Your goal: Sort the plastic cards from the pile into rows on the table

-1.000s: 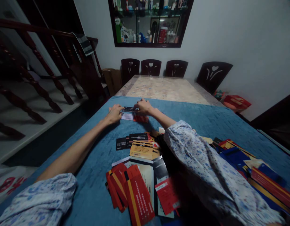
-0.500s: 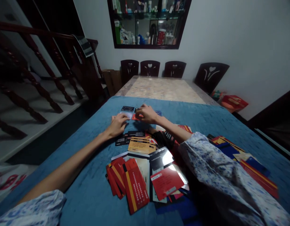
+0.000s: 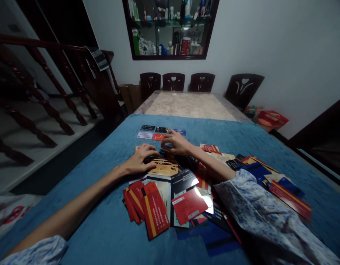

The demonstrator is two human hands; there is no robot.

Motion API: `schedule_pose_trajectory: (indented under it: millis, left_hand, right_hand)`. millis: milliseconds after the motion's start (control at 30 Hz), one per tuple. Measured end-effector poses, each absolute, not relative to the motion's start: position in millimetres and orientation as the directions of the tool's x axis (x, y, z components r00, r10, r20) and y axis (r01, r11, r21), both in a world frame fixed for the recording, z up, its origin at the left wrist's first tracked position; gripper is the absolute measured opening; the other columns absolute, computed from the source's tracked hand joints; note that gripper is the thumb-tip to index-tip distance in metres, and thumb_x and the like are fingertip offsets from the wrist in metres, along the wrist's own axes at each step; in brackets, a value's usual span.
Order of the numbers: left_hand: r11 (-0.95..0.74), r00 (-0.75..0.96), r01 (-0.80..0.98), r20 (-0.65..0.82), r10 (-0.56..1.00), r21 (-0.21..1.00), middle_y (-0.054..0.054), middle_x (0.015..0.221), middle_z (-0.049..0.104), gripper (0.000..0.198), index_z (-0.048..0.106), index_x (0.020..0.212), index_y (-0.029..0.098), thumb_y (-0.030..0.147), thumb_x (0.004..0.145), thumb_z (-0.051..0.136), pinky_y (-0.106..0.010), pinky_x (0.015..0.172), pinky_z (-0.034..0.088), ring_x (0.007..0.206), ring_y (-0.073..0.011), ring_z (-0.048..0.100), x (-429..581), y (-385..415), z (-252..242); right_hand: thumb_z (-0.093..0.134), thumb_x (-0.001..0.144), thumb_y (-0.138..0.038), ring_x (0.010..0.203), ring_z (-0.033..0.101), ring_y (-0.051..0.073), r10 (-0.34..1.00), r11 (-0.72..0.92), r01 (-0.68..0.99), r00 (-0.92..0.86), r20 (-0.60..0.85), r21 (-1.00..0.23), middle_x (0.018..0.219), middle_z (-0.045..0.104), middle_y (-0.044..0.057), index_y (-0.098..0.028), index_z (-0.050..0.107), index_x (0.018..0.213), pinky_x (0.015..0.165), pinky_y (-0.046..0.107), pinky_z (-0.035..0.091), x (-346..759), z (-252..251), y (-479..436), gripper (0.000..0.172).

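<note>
A loose heap of red, black, yellow and blue cards (image 3: 183, 187) lies on a blue cloth (image 3: 103, 221). My left hand (image 3: 140, 160) rests palm down on the black cards at the heap's far left edge, its fingers curled over them. My right hand (image 3: 176, 143) is just beyond it, fingers bent and pinched over a black card (image 3: 156, 156) at the heap's far end. Further out, several cards (image 3: 158, 132) lie flat in two short rows on the cloth, apart from both hands.
A marble tabletop (image 3: 190, 105) continues past the cloth, with dark chairs (image 3: 174, 81) along the far wall. A wooden stair railing (image 3: 48, 84) runs on the left. More cards (image 3: 274, 180) spread to the right. A glass cabinet (image 3: 170, 27) hangs on the wall.
Both hands drew back from the far rows of cards to the near heap. The cards they had been arranging stay flat on the cloth.
</note>
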State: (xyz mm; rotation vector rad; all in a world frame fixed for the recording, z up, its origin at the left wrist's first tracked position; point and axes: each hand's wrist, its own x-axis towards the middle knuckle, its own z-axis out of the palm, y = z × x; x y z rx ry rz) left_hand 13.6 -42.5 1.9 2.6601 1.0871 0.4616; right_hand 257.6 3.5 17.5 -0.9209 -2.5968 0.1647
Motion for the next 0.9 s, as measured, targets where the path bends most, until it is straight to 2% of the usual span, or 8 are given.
schedule_pose_trajectory:
  millis: [133,333,533,700,800,900]
  left_hand:
    - [-0.71,0.687,0.636,0.196,0.7,0.304,-0.011,0.13,0.059,0.042,0.067,0.122,0.024,0.047,0.087,0.064,-0.054,0.108,0.032,0.122,-0.0305,0.047,15.8,-41.8,-3.1]
    - [-0.687,0.648,0.677,0.229,0.727,0.264,-0.01,0.127,0.061,0.031,0.07,0.113,0.023,0.042,0.092,0.059,-0.052,0.106,0.033,0.12,-0.0293,0.047,14.9,-33.7,-5.6]
    - [-0.662,0.604,0.707,0.274,0.749,0.25,-0.01,0.118,0.065,0.027,0.072,0.105,0.021,0.037,0.095,0.053,-0.051,0.102,0.035,0.113,-0.0276,0.05,15.6,-30.4,-7.8]
    - [-0.695,0.646,0.661,0.257,0.719,0.283,-0.011,0.122,0.065,0.033,0.07,0.116,0.021,0.039,0.097,0.05,-0.051,0.104,0.035,0.115,-0.0275,0.049,10.8,-33.9,-7.2]
    - [-0.706,0.676,0.649,0.209,0.706,0.285,-0.011,0.125,0.063,0.038,0.068,0.122,0.022,0.043,0.093,0.055,-0.054,0.105,0.033,0.118,-0.03,0.046,7.6,-35.9,-3.4]
    - [-0.724,0.708,0.629,0.176,0.683,0.283,-0.011,0.125,0.062,0.044,0.067,0.125,0.022,0.046,0.089,0.059,-0.055,0.106,0.033,0.121,-0.0315,0.045,6.0,-36.7,0.6]
  right_hand:
    - [0.06,0.089,-0.024,0.099,0.051,0.022,0.615,0.788,0.568,-0.719,0.323,-0.236,0.1,0.071,0.008,-0.02,0.075,0.096,0.089,0.037,0.034,257.2,14.2,-1.4,0.016]
    - [0.059,0.088,-0.021,0.094,0.054,0.022,0.557,0.83,0.495,-0.76,0.334,-0.258,0.096,0.072,0.008,-0.019,0.075,0.096,0.093,0.038,0.035,253.9,12.8,-8.2,0.018]
    - [0.063,0.088,-0.031,0.096,0.053,0.023,0.542,0.834,0.469,-0.797,0.267,-0.291,0.099,0.071,0.009,-0.018,0.076,0.097,0.092,0.04,0.037,251.6,5.8,-14.8,0.02]
    - [0.067,0.085,-0.033,0.1,0.052,0.025,0.55,0.83,0.49,-0.798,0.247,-0.265,0.11,0.069,0.011,-0.019,0.075,0.108,0.092,0.042,0.039,251.6,0.2,-17.5,0.028]
    - [0.067,0.084,-0.037,0.101,0.051,0.027,0.554,0.828,0.494,-0.795,0.248,-0.265,0.111,0.069,0.011,-0.018,0.073,0.114,0.092,0.043,0.04,252.2,-1.5,-17.3,0.036]
    - [0.066,0.085,-0.04,0.103,0.051,0.027,0.543,0.834,0.481,-0.802,0.25,-0.269,0.11,0.069,0.011,-0.019,0.074,0.113,0.092,0.044,0.041,252.9,-2.7,-16.4,0.036]
